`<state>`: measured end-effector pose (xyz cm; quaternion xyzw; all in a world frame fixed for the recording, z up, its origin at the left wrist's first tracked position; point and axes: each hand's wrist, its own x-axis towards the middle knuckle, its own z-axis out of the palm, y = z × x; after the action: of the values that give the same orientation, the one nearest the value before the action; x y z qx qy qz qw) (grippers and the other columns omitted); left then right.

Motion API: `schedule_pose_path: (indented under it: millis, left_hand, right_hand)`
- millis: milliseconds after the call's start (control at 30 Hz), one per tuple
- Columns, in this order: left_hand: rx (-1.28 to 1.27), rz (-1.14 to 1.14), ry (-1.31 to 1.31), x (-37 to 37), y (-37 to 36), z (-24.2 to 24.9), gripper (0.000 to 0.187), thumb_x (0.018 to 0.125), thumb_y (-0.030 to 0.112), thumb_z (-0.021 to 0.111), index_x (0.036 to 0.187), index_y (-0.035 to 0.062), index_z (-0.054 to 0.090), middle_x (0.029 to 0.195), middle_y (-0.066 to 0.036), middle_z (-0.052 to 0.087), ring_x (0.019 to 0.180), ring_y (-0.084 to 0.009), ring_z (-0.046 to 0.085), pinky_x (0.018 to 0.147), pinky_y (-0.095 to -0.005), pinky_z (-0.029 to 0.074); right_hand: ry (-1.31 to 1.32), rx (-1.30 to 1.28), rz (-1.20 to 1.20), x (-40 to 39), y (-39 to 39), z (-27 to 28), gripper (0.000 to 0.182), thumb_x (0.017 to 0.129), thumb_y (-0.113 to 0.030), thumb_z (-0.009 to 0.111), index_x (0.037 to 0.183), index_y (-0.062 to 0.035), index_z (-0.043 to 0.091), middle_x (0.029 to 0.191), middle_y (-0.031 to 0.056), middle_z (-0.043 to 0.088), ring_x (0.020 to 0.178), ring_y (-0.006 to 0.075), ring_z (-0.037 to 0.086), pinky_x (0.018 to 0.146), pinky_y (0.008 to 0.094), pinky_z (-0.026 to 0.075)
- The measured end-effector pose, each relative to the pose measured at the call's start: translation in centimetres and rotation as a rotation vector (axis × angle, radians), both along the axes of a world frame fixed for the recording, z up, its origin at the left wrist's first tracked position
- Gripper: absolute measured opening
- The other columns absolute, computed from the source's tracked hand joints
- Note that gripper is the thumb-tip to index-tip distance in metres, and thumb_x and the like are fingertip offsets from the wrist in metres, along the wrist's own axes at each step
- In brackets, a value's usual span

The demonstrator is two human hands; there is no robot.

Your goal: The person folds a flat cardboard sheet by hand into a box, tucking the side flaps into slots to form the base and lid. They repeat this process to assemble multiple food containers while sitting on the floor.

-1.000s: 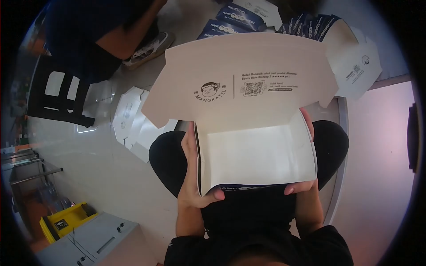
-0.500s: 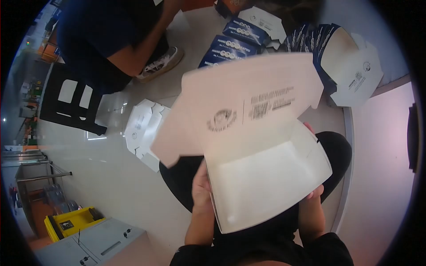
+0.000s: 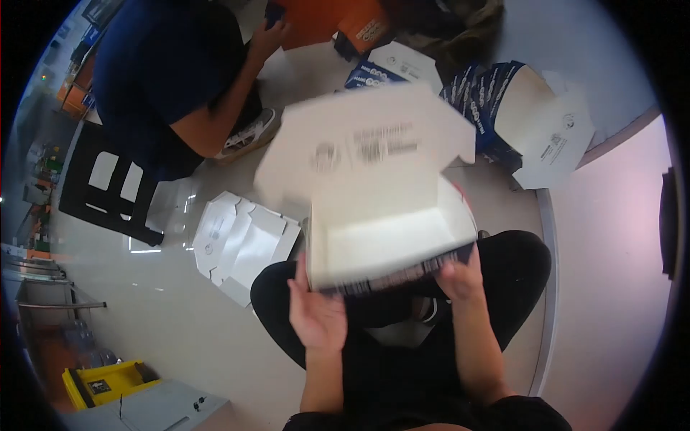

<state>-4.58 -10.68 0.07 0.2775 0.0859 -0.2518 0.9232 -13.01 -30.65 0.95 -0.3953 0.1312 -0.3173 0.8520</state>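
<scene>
A cardboard food box (image 3: 388, 233) hangs over my lap, its white inside facing me. Its wide lid flap (image 3: 366, 151) stands raised at the far side, with blurred printed marks, and dark print shows along the near wall. My left hand (image 3: 318, 316) supports the box at its near left corner, palm partly turned up and some fingers hidden behind it. At the near right corner my right hand (image 3: 462, 279) grips the box, thumb on the front wall and the other fingers hidden.
Flat white box blanks (image 3: 248, 241) lie on the floor to the left. Nested blue boxes (image 3: 496, 108) stand at the far right, and more blue boxes (image 3: 366, 75) lie ahead. A person in dark blue (image 3: 162, 65) sits at the far left near a black frame (image 3: 108, 183).
The box has moved away from my body and slightly left, tilting so its printed near wall shows. Both hands moved with it. The other person's hand now shows a small dark blue thing.
</scene>
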Motion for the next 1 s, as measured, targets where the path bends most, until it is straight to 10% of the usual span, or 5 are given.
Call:
schedule_pose_path:
  millis: [200, 300, 500, 567, 1000]
  left_hand:
    - [0.266, 0.078, -0.408, 2.7, 6.6, 2.1, 0.048, 0.104, 0.029, 0.042, 0.141, -0.0023, 0.042, 0.133, -0.021, 0.055, 0.118, -0.0331, 0.057, 0.099, -0.0407, 0.05]
    - [0.517, 0.267, -0.564, 5.3, 10.0, 1.9, 0.038, 0.103, 0.025, 0.046, 0.124, -0.0052, 0.054, 0.118, -0.021, 0.063, 0.103, -0.0317, 0.065, 0.089, -0.0395, 0.054]
    - [1.77, 0.051, -0.76, 12.4, 14.2, -12.0, 0.037, 0.094, 0.02, 0.063, 0.127, 0.0032, 0.059, 0.126, -0.015, 0.062, 0.117, -0.0311, 0.058, 0.102, -0.0405, 0.043]
    - [1.691, -0.005, -1.268, 13.6, 17.3, -19.6, 0.04, 0.091, 0.023, 0.06, 0.125, 0.0005, 0.059, 0.13, -0.019, 0.058, 0.124, -0.0351, 0.053, 0.105, -0.0444, 0.04]
    - [1.463, -0.556, -0.961, 12.8, 14.4, -11.7, 0.035, 0.088, 0.026, 0.057, 0.117, 0.0083, 0.064, 0.115, -0.018, 0.066, 0.098, -0.0401, 0.064, 0.082, -0.045, 0.053]
  right_hand:
    - [-0.098, -0.212, -0.308, 12.4, -8.2, -2.7, 0.111, 0.07, -0.009, 0.083, 0.157, -0.0096, 0.014, 0.151, 0.0139, 0.034, 0.14, 0.0248, 0.034, 0.115, 0.0387, 0.029]
    - [0.408, -0.1, -0.309, 13.1, -9.0, -8.6, 0.086, 0.085, -0.015, 0.072, 0.155, -0.0057, 0.022, 0.158, 0.0118, 0.026, 0.133, 0.0238, 0.043, 0.104, 0.0433, 0.041]
    - [0.859, -0.334, -0.192, 10.1, -2.1, -17.0, 0.055, 0.083, -0.01, 0.069, 0.134, -0.0016, 0.05, 0.123, 0.0169, 0.059, 0.093, 0.0232, 0.066, 0.086, 0.0367, 0.049]
    - [0.788, -0.533, -0.156, 10.5, -1.9, -18.6, 0.049, 0.083, -0.011, 0.069, 0.128, -0.001, 0.054, 0.123, 0.0177, 0.058, 0.093, 0.0234, 0.066, 0.085, 0.0359, 0.049]
    - [0.875, -0.492, -0.089, 10.6, -1.3, -17.7, 0.043, 0.083, -0.012, 0.07, 0.124, -0.0046, 0.059, 0.122, 0.014, 0.061, 0.087, 0.0211, 0.065, 0.081, 0.0336, 0.05]
